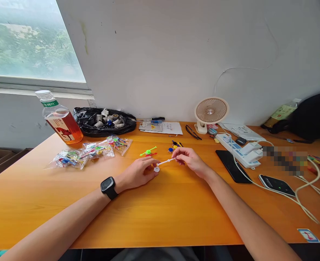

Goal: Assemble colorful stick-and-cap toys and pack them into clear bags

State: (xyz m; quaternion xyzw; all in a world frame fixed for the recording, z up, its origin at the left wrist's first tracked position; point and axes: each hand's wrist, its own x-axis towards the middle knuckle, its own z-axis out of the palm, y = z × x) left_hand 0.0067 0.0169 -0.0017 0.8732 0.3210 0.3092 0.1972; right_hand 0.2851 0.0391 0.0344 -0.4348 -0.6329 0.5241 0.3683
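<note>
My left hand [140, 170], with a black watch on its wrist, rests on the table with its fingers closed around a small round white plastic piece [156, 169]. Between the fingertips of my right hand [190, 159] is one end of a thin white plastic arrow [166, 162]. The arrow's other end reaches the round piece; whether they are joined I cannot tell. Just beyond my left fingers lie a green plastic arrow [148, 152] and a red plastic arrow [152, 154], partly hidden. Small yellow, blue and black plastic pieces [175, 145] lie behind my right hand.
Clear bags of coloured parts [94, 151] and a tea bottle [63, 123] stand left. Behind are a black plastic bag [105, 121] of grey pieces and a small fan [211, 112]. A power strip [240, 148], black phone [232, 166], charging device [276, 185] and cables lie right.
</note>
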